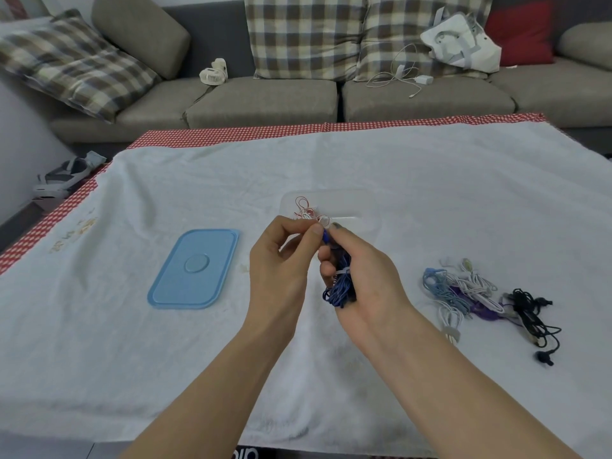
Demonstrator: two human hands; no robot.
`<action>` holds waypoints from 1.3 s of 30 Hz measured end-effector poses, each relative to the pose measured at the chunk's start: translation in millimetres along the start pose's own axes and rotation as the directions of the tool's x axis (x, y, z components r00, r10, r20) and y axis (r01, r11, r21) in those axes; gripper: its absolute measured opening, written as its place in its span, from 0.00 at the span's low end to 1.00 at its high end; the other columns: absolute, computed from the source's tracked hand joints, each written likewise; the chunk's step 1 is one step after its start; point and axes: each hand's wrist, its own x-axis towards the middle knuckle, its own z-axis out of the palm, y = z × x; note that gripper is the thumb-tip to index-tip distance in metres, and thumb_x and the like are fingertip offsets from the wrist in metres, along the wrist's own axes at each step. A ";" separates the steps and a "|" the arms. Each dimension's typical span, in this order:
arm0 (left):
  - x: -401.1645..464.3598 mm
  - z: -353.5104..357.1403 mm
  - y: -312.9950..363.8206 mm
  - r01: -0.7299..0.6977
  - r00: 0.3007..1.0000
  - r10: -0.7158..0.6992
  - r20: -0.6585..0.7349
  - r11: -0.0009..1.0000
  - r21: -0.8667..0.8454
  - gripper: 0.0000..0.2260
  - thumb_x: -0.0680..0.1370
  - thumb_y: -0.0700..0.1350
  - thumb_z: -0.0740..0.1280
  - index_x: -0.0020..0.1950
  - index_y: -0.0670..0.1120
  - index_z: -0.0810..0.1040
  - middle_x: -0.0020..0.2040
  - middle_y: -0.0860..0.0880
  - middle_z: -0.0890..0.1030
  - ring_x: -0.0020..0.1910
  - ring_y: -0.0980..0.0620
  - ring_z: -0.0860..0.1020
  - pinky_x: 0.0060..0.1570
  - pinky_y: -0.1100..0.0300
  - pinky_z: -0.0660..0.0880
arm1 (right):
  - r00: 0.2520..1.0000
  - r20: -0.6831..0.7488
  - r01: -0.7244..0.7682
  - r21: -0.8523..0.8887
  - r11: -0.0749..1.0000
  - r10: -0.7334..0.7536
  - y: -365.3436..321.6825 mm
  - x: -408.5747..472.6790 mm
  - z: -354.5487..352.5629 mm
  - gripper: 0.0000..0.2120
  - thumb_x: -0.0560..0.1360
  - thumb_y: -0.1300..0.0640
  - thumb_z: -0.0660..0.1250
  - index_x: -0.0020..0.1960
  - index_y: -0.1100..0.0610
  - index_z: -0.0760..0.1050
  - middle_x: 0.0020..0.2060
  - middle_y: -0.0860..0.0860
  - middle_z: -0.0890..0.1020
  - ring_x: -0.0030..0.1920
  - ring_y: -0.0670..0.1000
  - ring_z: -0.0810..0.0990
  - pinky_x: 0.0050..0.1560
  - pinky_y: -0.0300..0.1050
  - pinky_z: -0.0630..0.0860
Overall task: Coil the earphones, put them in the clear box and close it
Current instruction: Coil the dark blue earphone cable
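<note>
Coiling step in hand, nearly done by the look of it. The right hand (361,273) is curled shut around a bundle of dark blue earphones (341,286), loops hanging out below the palm, a pale tie or clip band across the bundle's middle. The left hand (281,256) is closed in a pinch, thumb and forefinger meeting at the top of the bundle where a blue end piece pokes out; looks like it is tucking or wrapping the last bit of cord, can't tell which. Both hands are held above the towel-covered table (430,180), around its middle.

The clear box (361,207) sits open on the table just beyond the hands, toward the far edge. A thin red-and-white earphone set (306,210) lies in its left end already. The blue lid (195,268) lies flat on the table left of the hands, apart from the box.

A pile of other earphones (480,293) (light blue, white, purple, black) lies toward the right edge, uncoiled and tangled.

Judgement: one set boxed, the blue one about finished, several left. Next move calls for securing the loose end so the coil holds, then a short reach forward to drop it into the box beside the red set. The lid stays off until the pile on the right is coiled and boxed.
</note>
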 end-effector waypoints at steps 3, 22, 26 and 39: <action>-1.6 -1.3 0.7 0.003 1.000 -0.003 0.008 1.000 -0.010 0.02 0.79 0.37 0.71 0.46 0.41 0.81 0.43 0.52 0.86 0.47 0.56 0.85 0.49 0.66 0.78 | 1.000 0.016 -0.021 0.034 0.999 0.021 0.0 0.5 -0.8 0.07 0.76 0.59 0.70 0.40 0.59 0.83 0.30 0.51 0.78 0.29 0.45 0.75 0.28 0.35 0.70; 1.3 -9.6 3.8 -0.092 0.994 0.077 0.073 0.965 0.245 0.04 0.76 0.41 0.75 0.50 0.48 0.84 0.41 0.50 0.85 0.44 0.55 0.84 0.48 0.65 0.78 | 0.975 0.181 -0.148 0.106 0.983 0.127 -11.3 4.4 -9.3 0.11 0.76 0.62 0.67 0.36 0.61 0.81 0.36 0.54 0.78 0.29 0.47 0.73 0.25 0.35 0.69; 7.6 -12.3 1.5 -0.149 0.988 0.125 0.087 0.910 0.386 0.03 0.77 0.42 0.73 0.47 0.51 0.83 0.41 0.53 0.85 0.45 0.56 0.84 0.46 0.67 0.76 | 0.975 0.158 -0.169 0.064 0.984 0.157 -9.3 9.6 -7.2 0.07 0.76 0.63 0.67 0.39 0.61 0.78 0.33 0.53 0.77 0.28 0.47 0.73 0.26 0.35 0.69; 54.4 -16.5 11.6 0.014 0.999 -0.034 0.037 0.889 0.458 0.09 0.82 0.49 0.64 0.45 0.53 0.83 0.40 0.55 0.85 0.43 0.53 0.83 0.41 0.52 0.78 | 0.991 0.119 0.014 -0.565 0.825 0.064 -66.1 49.8 21.1 0.11 0.80 0.53 0.64 0.49 0.61 0.79 0.37 0.55 0.80 0.28 0.47 0.72 0.27 0.38 0.72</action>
